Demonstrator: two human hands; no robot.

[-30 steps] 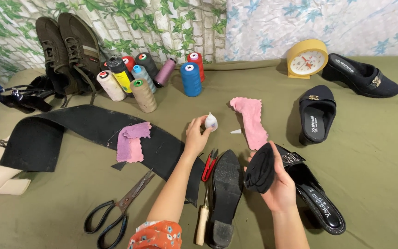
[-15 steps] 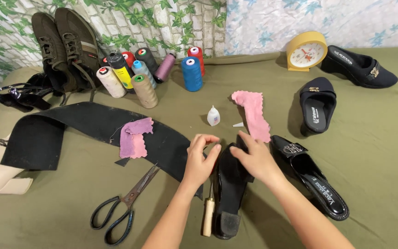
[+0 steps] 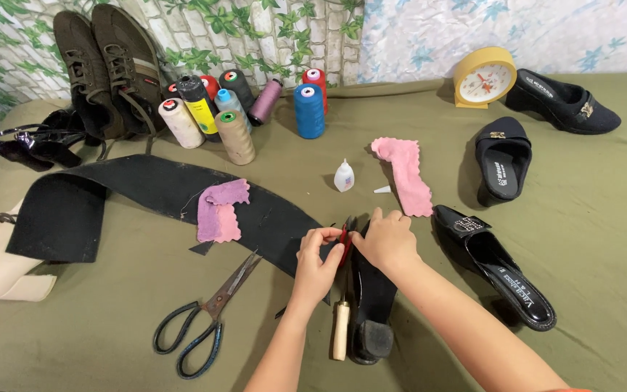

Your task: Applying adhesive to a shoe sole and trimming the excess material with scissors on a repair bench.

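**Both hands at a black heeled shoe, low in the frame**

The left hand point(image 3: 316, 263) and right hand point(image 3: 386, 239) meet just below the middle of the frame, over a black shoe point(image 3: 371, 305) that lies sole up on the olive-green surface point(image 3: 604, 218), its heel pointing at the bottom edge. The left grip is clenched, fingertips pinching a small red-handled tool point(image 3: 344, 243) beside the shoe's upper end. The right grip presses down on the toe end of the shoe, fingers curled over it; whether it grasps anything else cannot be told. A wooden-handled tool point(image 3: 339, 330) lies just left of the shoe, parallel to it.

Left of the hands lies a long black rubber sheet point(image 3: 110, 199) with a pink cloth piece point(image 3: 219, 212) on it. Black scissors point(image 3: 208, 319) sit at lower left. Above the hands stand a small glue bottle point(image 3: 343, 176) and a second pink cloth strip point(image 3: 405, 174). A glossy black slipper point(image 3: 498, 265) lies right of the hands. Thread cones point(image 3: 234, 109) cluster at upper centre, a yellow clock point(image 3: 483, 76) at upper right.
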